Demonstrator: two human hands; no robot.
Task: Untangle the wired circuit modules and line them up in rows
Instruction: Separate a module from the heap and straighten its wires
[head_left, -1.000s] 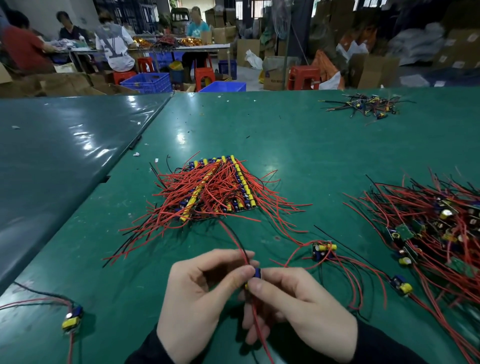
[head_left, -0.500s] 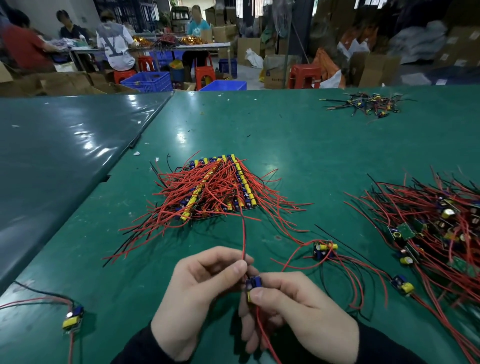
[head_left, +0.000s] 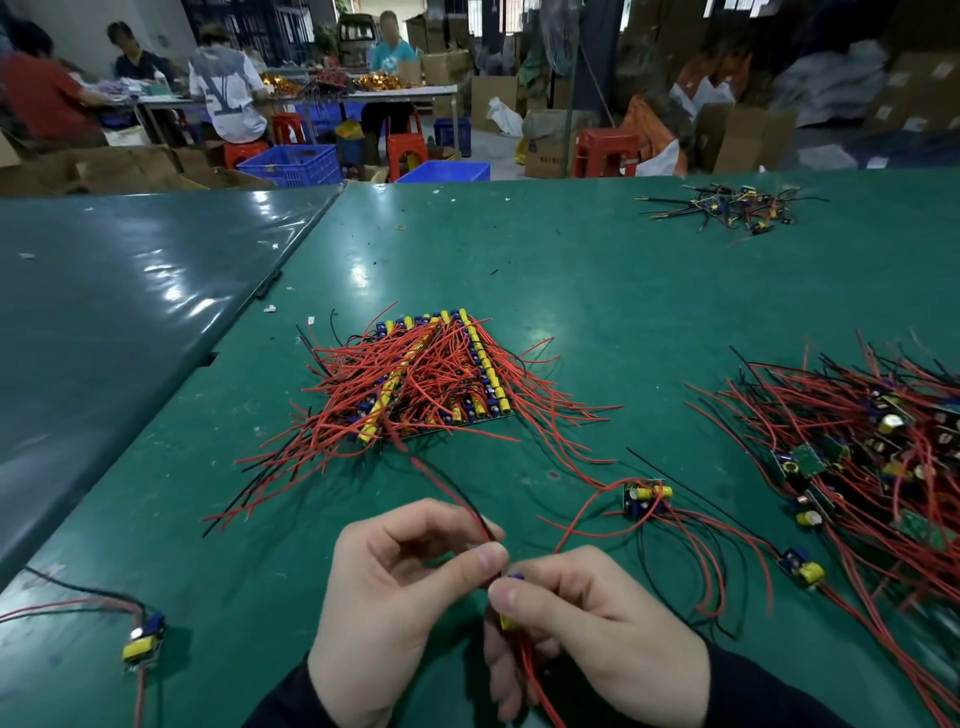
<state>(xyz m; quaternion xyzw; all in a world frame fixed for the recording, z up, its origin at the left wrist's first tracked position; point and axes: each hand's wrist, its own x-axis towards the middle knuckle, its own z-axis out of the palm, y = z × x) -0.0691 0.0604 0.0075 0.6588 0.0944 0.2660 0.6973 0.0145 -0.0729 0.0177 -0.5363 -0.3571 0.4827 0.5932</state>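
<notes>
My right hand (head_left: 587, 629) pinches a small circuit module (head_left: 511, 618) with a yellow and a blue part, close to the table's near edge. My left hand (head_left: 400, 587) pinches that module's red and black wires (head_left: 452, 491), which rise away toward the far side. Behind the hands lies the pile of modules lined up in rows (head_left: 436, 374), their red wires fanned out. A tangled heap of modules (head_left: 862, 447) fills the right side. Two loose modules (head_left: 647, 499) (head_left: 800, 564) lie between the heap and my hands.
One more module (head_left: 143, 636) with red and black wires lies at the near left. A small tangle of dark-wired parts (head_left: 727, 208) sits at the far right of the green table (head_left: 545, 270). People work at benches beyond the table, with crates and stools.
The held wires have swung from upright to leaning far-left. Both hands have shifted slightly, the module sitting lower between the right fingers.
</notes>
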